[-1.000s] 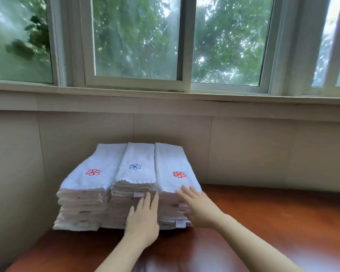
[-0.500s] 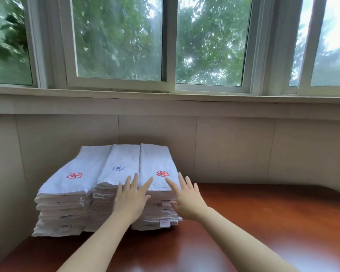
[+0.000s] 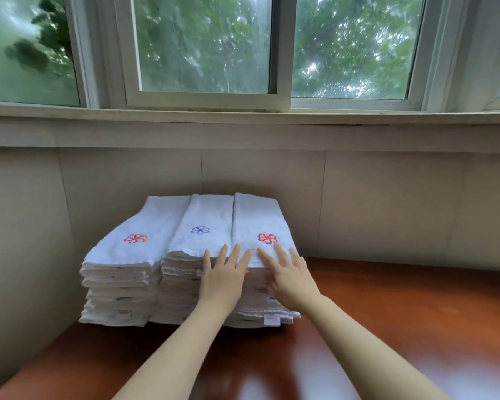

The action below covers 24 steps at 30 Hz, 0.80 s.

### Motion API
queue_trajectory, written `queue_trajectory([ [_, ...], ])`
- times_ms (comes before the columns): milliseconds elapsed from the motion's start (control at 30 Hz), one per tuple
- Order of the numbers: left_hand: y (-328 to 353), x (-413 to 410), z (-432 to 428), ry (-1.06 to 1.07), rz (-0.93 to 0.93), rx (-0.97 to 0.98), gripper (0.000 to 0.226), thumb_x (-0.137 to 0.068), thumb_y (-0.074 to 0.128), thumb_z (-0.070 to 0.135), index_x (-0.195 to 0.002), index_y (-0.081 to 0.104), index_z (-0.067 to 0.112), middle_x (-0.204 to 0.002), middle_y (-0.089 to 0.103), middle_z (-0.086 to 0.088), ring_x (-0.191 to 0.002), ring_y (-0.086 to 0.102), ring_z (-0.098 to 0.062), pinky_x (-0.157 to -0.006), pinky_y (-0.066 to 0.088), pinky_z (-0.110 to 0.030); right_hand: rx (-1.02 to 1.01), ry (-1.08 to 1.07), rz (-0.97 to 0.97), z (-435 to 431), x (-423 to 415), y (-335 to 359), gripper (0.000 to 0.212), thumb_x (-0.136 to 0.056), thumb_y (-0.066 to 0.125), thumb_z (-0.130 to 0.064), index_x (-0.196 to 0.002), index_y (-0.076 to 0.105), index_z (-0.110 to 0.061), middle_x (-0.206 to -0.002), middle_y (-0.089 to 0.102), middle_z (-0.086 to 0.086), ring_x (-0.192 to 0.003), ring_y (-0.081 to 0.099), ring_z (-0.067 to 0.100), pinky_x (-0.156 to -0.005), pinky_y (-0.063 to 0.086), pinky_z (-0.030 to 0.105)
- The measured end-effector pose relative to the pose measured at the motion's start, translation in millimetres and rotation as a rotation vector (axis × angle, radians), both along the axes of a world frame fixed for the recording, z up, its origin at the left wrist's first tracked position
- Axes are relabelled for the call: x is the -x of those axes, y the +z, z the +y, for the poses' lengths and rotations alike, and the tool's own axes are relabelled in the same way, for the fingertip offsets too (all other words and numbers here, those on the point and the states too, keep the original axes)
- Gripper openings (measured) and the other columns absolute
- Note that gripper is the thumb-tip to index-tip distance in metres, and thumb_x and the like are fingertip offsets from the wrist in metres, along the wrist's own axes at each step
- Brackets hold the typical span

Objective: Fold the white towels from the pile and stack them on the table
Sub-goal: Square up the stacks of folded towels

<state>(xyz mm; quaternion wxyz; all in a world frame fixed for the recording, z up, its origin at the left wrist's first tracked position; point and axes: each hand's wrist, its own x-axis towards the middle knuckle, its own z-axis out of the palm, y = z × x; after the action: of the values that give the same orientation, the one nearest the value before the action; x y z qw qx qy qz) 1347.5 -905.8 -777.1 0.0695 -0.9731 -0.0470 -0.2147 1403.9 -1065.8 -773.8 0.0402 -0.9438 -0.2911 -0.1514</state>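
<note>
3 stacks of folded white towels [image 3: 185,243] stand side by side on the red-brown bench [image 3: 401,327], set into the corner against the wall [image 3: 387,203] under the window [image 3: 202,44]. The right stack [image 3: 257,217] has a red flower emblem [image 3: 267,238] on its top towel. The middle stack [image 3: 205,215] has a blue one and the left stack [image 3: 139,249] another red.

Both hands extend over the near edge of the stacks. The left hand [image 3: 223,280] has its fingers straight and spread, with the tips at the seam between the middle and right stacks. The right hand [image 3: 290,277] is likewise flat and spread, with its tips on the right stack's top towel just below the emblem. Neither hand grasps anything (and no loose, unfolded pile shows in view).

This looks like the stacking end of the task, with the hands patting or squaring the right stack rather than folding. I cannot tell whether the palms press the front edges or hover just off them. The next move calls for light, even pressure, since the tall stacks could lean or slide. If a towel is to be lifted instead, only 1 layer should be pinched.
</note>
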Motion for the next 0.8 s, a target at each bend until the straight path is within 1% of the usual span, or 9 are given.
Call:
queue_trajectory([
  [133,6,22,4,-0.006,0.058,-0.052,0.059,-0.103,0.031,0.017,-0.153,0.001,0.025,-0.161,0.005,0.002,-0.148,0.002,-0.023,-0.115,0.001,-0.056,0.028,0.021,0.087,-24,23,1,0.069,-0.099,0.041,-0.033,-0.150,-0.005,-0.042,-0.159,-0.016,0.004,-0.146,-0.006,0.029,-0.116,0.009,0.049],
  [233,11,34,11,-0.020,0.086,-0.056,0.065,-0.099,0.036,0.014,-0.153,0.002,0.024,-0.161,0.002,0.001,-0.148,0.001,-0.021,-0.116,0.001,-0.054,0.034,0.014,0.147,-39,29,1,0.075,-0.097,0.045,-0.031,-0.149,-0.007,-0.043,-0.159,-0.018,0.005,-0.147,-0.005,0.025,-0.116,0.010,0.050],
  [300,16,43,9,-0.016,0.094,-0.052,0.064,-0.099,0.039,0.020,-0.153,0.005,0.024,-0.161,-0.001,-0.002,-0.148,0.000,-0.021,-0.117,0.004,-0.053,-0.050,0.011,0.218,-48,30,4,0.073,-0.097,0.046,-0.034,-0.149,-0.005,-0.043,-0.159,-0.015,0.005,-0.147,-0.001,0.024,-0.115,0.010,0.051],
  [367,20,49,7,-0.014,0.065,-0.026,0.058,-0.100,0.038,0.031,-0.152,0.013,0.023,-0.161,0.001,-0.005,-0.148,0.003,-0.022,-0.117,0.006,-0.051,-0.261,0.034,0.327,-55,30,4,0.068,-0.099,0.044,-0.035,-0.152,0.002,-0.037,-0.161,-0.004,0.005,-0.147,0.011,0.023,-0.117,0.012,0.050],
  [433,24,48,7,-0.041,-0.029,0.028,0.051,-0.100,0.035,0.039,-0.148,0.027,0.023,-0.160,0.011,-0.006,-0.147,0.010,-0.020,-0.116,0.009,-0.049,-0.634,0.071,0.485,-60,23,3,0.063,-0.100,0.041,-0.033,-0.153,0.009,-0.025,-0.159,0.012,0.002,-0.146,0.019,0.022,-0.117,0.018,0.040],
  [500,35,34,9,-0.072,-0.145,0.118,0.045,-0.100,0.037,0.038,-0.141,0.040,0.022,-0.157,0.023,-0.006,-0.144,0.019,-0.019,-0.115,0.011,-0.045,-0.960,-0.037,0.645,-61,9,5,0.056,-0.101,0.035,-0.039,-0.151,0.016,-0.022,-0.155,0.027,0.005,-0.141,0.029,0.024,-0.107,0.028,0.033],
  [567,52,7,18,-0.057,-0.179,0.212,0.039,-0.099,0.039,0.036,-0.135,0.049,0.022,-0.152,0.031,-0.006,-0.140,0.028,-0.021,-0.113,0.016,-0.041,-1.138,-0.137,0.825,-56,-20,10,0.053,-0.100,0.028,-0.047,-0.147,0.026,-0.022,-0.152,0.034,0.010,-0.136,0.036,0.031,-0.108,0.030,0.041],
  [667,85,-48,42,-0.036,-0.015,0.357,0.037,-0.099,0.034,0.037,-0.124,0.056,0.021,-0.142,0.045,-0.006,-0.131,0.041,-0.027,-0.102,0.034,-0.035,-1.273,-0.082,0.998,-41,-77,20,0.060,-0.099,0.030,-0.053,-0.149,0.025,-0.019,-0.150,0.035,0.010,-0.133,0.038,0.035,-0.112,0.028,0.048],
  [800,97,-112,68,0.041,0.334,0.325,0.058,-0.101,0.024,0.049,-0.150,0.026,0.019,-0.156,0.027,-0.002,-0.141,0.028,-0.021,-0.110,0.021,-0.031,-1.282,0.070,1.020,-4,-129,23,0.045,-0.099,0.041,-0.046,-0.131,0.045,-0.014,-0.120,0.060,0.005,-0.106,0.062,0.027,-0.097,0.048,0.046],
])
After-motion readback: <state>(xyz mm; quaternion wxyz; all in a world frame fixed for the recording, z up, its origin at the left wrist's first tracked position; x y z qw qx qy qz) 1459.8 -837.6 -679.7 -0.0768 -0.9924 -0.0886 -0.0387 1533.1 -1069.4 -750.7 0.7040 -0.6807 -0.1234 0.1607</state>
